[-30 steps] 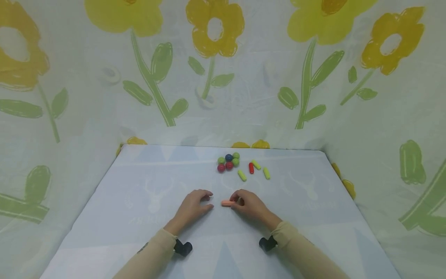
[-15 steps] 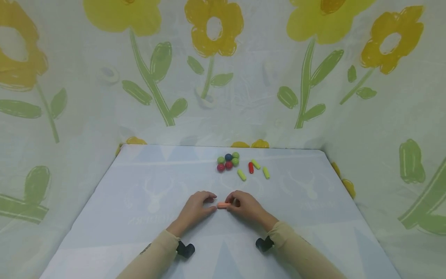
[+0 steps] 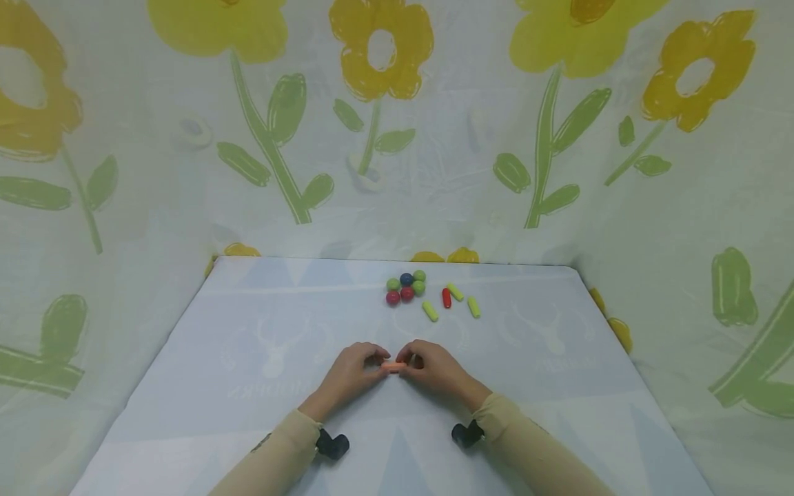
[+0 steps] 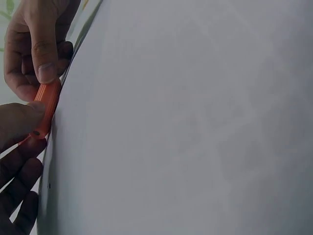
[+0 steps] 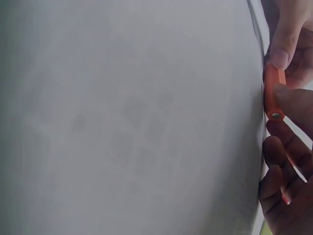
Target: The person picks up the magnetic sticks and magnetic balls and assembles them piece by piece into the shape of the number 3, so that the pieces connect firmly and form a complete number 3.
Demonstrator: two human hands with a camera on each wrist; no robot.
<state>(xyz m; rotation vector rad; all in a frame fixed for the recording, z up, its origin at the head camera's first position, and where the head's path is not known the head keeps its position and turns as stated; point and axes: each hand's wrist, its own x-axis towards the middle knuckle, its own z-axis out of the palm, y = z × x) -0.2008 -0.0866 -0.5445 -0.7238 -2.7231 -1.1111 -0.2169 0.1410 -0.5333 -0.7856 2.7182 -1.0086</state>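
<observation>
A short orange rod (image 3: 393, 367) with ridged sides lies level between my two hands, just over the white table. My left hand (image 3: 355, 370) pinches its left end between thumb and fingers. On the right end, the thumb and fingers of my right hand (image 3: 437, 366) pinch it too. The left wrist view shows the orange rod (image 4: 47, 105) with a thumb from each hand on it. In the right wrist view, the near end of the orange rod (image 5: 275, 95) shows a small shiny round spot.
Beyond my hands sits a cluster of green, blue and red balls (image 3: 406, 293). To its right lie a red rod (image 3: 446, 298) and three yellow-green rods (image 3: 474, 306). The table (image 3: 248, 413) meets flower-printed curtains (image 3: 434, 193) at the back and sides.
My right hand has brought the orange rod a little to the left. My left hand has moved slightly right, and its fingers, apart from the rod before, now pinch its left end.
</observation>
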